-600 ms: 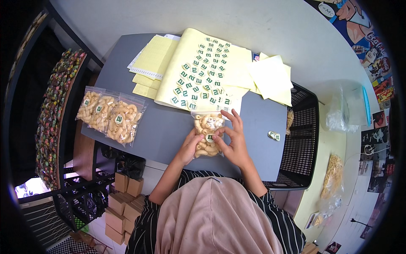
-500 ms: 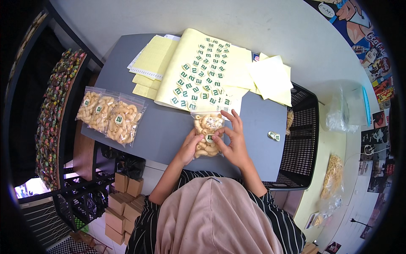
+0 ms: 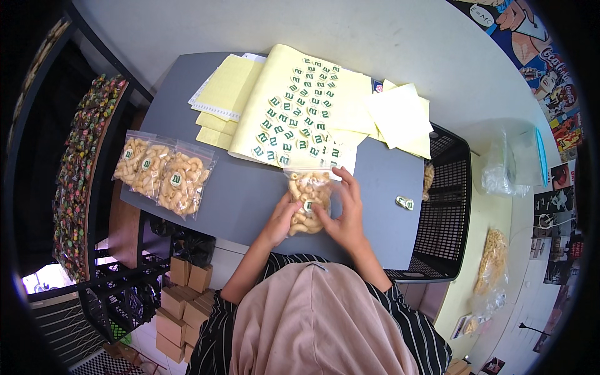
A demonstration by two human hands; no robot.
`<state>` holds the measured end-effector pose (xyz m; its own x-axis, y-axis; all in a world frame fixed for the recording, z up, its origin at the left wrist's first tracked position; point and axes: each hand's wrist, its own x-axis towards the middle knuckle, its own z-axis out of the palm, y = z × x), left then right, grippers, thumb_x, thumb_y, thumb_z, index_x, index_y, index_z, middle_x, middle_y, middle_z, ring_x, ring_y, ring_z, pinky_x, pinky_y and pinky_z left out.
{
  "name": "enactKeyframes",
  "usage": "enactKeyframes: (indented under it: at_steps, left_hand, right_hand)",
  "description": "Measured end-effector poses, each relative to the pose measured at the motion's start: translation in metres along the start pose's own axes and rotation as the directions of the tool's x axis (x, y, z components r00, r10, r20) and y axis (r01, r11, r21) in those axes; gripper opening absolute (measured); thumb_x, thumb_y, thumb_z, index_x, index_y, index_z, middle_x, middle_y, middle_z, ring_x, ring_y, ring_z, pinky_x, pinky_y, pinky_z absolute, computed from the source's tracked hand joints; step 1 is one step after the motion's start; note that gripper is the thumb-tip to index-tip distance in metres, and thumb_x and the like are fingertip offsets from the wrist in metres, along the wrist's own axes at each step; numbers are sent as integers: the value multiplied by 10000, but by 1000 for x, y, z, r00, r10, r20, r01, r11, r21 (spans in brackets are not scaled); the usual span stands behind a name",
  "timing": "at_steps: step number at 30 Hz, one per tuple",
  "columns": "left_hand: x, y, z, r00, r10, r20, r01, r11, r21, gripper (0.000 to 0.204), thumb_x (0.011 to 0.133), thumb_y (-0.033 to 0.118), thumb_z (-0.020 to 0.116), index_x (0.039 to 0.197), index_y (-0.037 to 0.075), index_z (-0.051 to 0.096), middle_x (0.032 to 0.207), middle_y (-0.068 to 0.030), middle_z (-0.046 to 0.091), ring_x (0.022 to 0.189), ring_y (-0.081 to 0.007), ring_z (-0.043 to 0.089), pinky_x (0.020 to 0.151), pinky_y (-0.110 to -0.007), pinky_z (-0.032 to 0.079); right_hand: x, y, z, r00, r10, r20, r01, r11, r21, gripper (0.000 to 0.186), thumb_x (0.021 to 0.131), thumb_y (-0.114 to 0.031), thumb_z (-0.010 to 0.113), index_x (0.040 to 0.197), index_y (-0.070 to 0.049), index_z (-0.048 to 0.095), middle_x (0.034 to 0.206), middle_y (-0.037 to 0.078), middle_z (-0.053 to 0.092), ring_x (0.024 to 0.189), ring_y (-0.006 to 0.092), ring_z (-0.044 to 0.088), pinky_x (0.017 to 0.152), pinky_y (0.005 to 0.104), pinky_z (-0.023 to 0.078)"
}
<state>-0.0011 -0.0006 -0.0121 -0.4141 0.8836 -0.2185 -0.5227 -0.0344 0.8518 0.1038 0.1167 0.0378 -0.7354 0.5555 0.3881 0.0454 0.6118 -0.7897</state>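
Observation:
A clear zip bag of curved, pale macaroni-like pieces (image 3: 305,180) lies at the near edge of the table, a round sticker (image 3: 309,205) on its front. My left hand (image 3: 279,221) grips the bag's left side, its thumb on the front near the sticker. On the other side, my right hand (image 3: 345,217) holds the bag by its right edge; the thumb presses at the sticker and the fingers stretch up alongside. Just beyond the bag lies a yellowish sheet (image 3: 253,134) covered with rows of similar round stickers.
Several filled bags (image 3: 182,183) overlap on the table's left. More yellow sheets (image 3: 234,87) and white paper (image 3: 400,112) lie at the back. A small crumpled sticker piece (image 3: 404,202) rests at the right, before a black plastic basket (image 3: 445,206). Cardboard boxes (image 3: 172,325) stand below left.
My right index finger has lifted off the sticker and straightened along the bag's right edge, while the thumb stays at the sticker. The bag has shifted very slightly.

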Motion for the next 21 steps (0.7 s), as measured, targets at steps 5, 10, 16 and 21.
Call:
enactKeyframes:
  at_steps: [5,10,16,21]
  left_hand:
    - [-4,9,10,1000,30,9,-30,996,86,462,861,132,451,1271,-9,290,1198,-135,445,1083,-178,480,891,-305,420]
    - [-3,6,16,995,100,17,-101,986,136,544,782,31,593,1250,-3,318,1167,-99,470,1058,-159,488,883,-294,422]
    - [-5,10,18,994,103,31,-106,988,115,580,764,25,613,1257,-5,309,1163,-99,471,1060,-158,486,883,-298,422]
    - [-9,12,14,994,110,9,-110,982,156,564,781,34,590,1263,-8,301,1165,-104,471,1058,-155,486,883,-296,422]
  right_hand:
    - [1,-3,-1,983,181,27,-182,949,257,669,658,-14,682,1244,-57,363,1305,147,310,1214,305,342,930,420,388]
    - [0,7,6,947,312,76,-312,841,442,710,668,-14,670,1271,-44,296,1323,166,234,1161,328,389,891,400,445]
    - [6,5,5,905,392,167,-406,675,616,773,704,10,651,1326,-29,193,1329,178,227,1114,307,440,879,374,456]
    - [10,8,1,900,362,242,-429,647,630,850,710,0,664,1361,-40,119,1324,192,245,1102,298,455,869,359,461]
